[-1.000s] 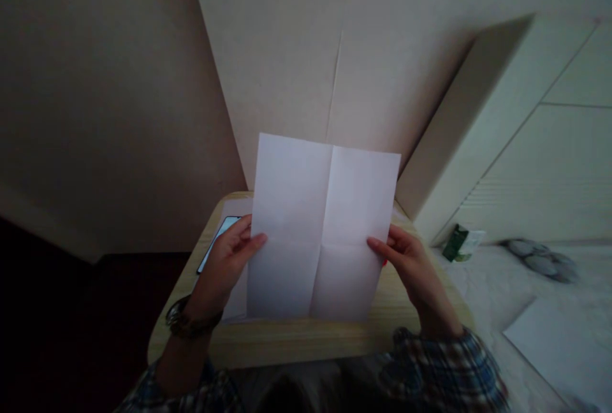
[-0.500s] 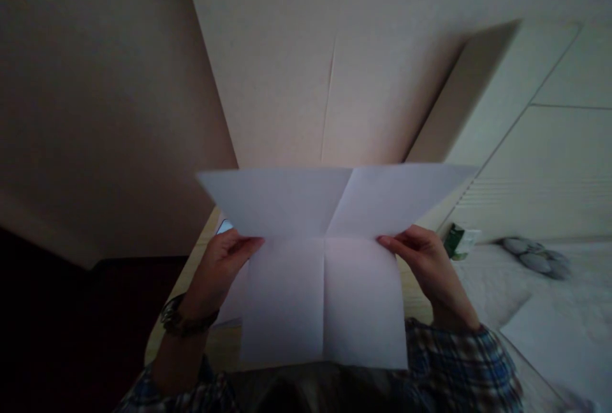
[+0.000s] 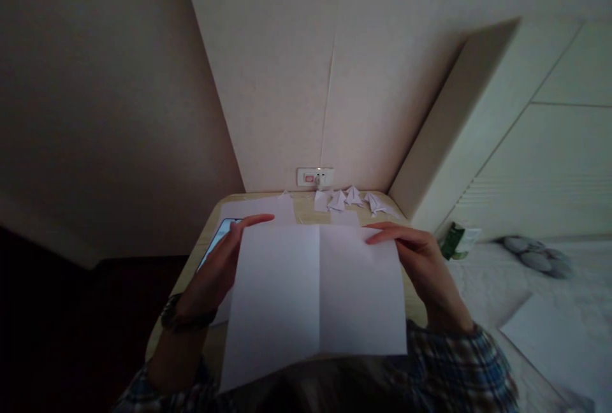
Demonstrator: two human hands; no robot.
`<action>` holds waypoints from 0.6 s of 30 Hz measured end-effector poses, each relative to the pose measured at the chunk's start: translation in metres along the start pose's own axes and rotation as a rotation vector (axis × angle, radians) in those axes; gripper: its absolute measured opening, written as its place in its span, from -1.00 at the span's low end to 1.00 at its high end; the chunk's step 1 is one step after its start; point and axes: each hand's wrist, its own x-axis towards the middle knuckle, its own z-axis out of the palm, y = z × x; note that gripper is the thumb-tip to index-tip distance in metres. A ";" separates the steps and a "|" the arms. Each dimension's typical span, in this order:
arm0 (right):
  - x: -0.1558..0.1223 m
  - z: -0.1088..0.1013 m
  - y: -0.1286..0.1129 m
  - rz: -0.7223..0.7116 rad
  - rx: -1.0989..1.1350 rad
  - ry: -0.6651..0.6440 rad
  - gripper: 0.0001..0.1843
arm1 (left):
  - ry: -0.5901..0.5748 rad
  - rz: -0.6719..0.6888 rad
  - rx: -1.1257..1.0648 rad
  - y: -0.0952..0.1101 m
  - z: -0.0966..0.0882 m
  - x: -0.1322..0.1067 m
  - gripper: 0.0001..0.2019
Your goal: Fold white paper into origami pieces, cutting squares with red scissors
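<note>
A white sheet of paper (image 3: 277, 298) is doubled over, with its folded edge at the top and a vertical crease down its middle. My right hand (image 3: 421, 253) pinches it at the upper right corner, thumb and fingers over the edge. At the upper left corner is my left hand (image 3: 217, 273), partly hidden by the paper. Its index finger stretches out above the fold, and I see no firm grip there. A phone with a lit screen (image 3: 220, 238) lies just behind my left hand on the wooden table (image 3: 203, 234).
Several small folded paper shapes (image 3: 352, 196) stand at the table's back edge, below a wall socket (image 3: 315, 177). Other white paper (image 3: 282, 204) lies on the table. To the right are a bed (image 3: 502, 279), a green-and-white box (image 3: 453, 241) and a grey patterned item (image 3: 535, 257).
The sheet's upper half, which stood up spread out, is now folded over along the horizontal crease. My left hand's pinch has loosened, its finger extended. The table's back now shows.
</note>
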 end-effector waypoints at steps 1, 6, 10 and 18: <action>0.000 0.001 0.000 -0.008 0.008 0.029 -0.79 | -0.056 -0.004 -0.047 -0.001 -0.001 -0.001 -0.38; 0.000 0.006 -0.001 -0.019 0.032 0.104 -0.80 | -0.163 0.011 0.097 -0.003 -0.002 -0.004 -0.43; -0.004 0.005 -0.005 0.020 0.007 0.029 -0.72 | 0.018 0.068 0.283 -0.002 0.004 -0.002 -0.65; -0.007 0.001 -0.006 0.194 0.190 -0.033 -0.58 | 0.160 0.101 0.213 0.003 0.012 -0.005 -0.65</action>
